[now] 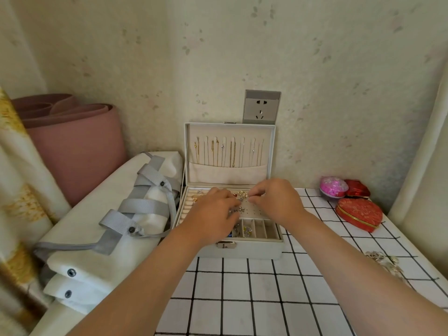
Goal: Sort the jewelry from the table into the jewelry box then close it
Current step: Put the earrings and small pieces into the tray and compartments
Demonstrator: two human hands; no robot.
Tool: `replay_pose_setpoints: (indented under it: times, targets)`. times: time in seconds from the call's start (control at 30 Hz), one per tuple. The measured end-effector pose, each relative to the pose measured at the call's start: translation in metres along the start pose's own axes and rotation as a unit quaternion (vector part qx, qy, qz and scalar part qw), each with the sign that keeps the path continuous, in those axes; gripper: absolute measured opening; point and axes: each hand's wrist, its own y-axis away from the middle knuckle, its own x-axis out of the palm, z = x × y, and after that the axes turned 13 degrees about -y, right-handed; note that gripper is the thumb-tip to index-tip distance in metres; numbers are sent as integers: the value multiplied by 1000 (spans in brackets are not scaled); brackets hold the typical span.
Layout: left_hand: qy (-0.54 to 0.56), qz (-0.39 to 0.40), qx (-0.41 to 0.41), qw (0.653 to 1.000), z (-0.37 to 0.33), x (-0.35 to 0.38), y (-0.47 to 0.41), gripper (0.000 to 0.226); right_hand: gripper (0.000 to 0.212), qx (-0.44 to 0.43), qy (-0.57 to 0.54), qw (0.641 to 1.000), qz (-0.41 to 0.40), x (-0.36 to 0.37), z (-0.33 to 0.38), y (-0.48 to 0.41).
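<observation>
Reaching with both hands into the jewelry box [242, 249], standing open at the back left of the worktop [242, 299], rear close against the wall, left side about level with the left edge of the checked cloth. Pinching a pearl cluster [243, 195] with the right hand [274, 200], fingers curled together at its edge, above the perforated earring panel [254, 210] in the top tray. Curling the left hand [211, 212] down over the same panel, fingertips at a small silver piece [240, 209]; not showing whether those fingers are clamping it or only touching. Covering the tray's left half with that hand, leaving the right-hand front slots [263, 229] showing. Standing upright behind the tray: the lid [271, 151], carrying a row of necklaces [232, 152] above a fabric pocket, top edge just under a wall socket [261, 107]. Facing the near edge: the front latch [226, 244].

Lying loose near the worktop's right edge, well apart from the box: a pale tangle of jewelry [383, 259]. Sitting at the back right: a red heart-shaped case [358, 214], a pink round case [333, 186] and a smaller red case [357, 189] just beside it. Showing bare checked cloth between box front and near edge, crossed only by the two forearms, and again between box and cases. Crowding the box's left side: a white bag with grey straps [109, 226], a rolled pink mat [77, 146] behind it
</observation>
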Motion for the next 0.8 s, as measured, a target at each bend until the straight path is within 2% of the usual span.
replay_pose_setpoints:
  times: [0.33, 0.47, 0.63, 0.8]
  targets:
    - [-5, 0, 10, 1000, 2, 5, 0, 36, 10, -103, 124, 987, 12, 7, -2, 3]
    - [-3, -8, 16, 1000, 0, 5, 1, 40, 13, -126, 121, 984, 20, 8, -2, 4]
    - [-13, -6, 25, 1000, -2, 3, 2, 39, 16, -104, 90, 988, 73, 0, 0, 3]
    - [-15, -9, 26, 1000, -2, 4, 1, 38, 12, -59, 57, 994, 72, -4, -1, 3]
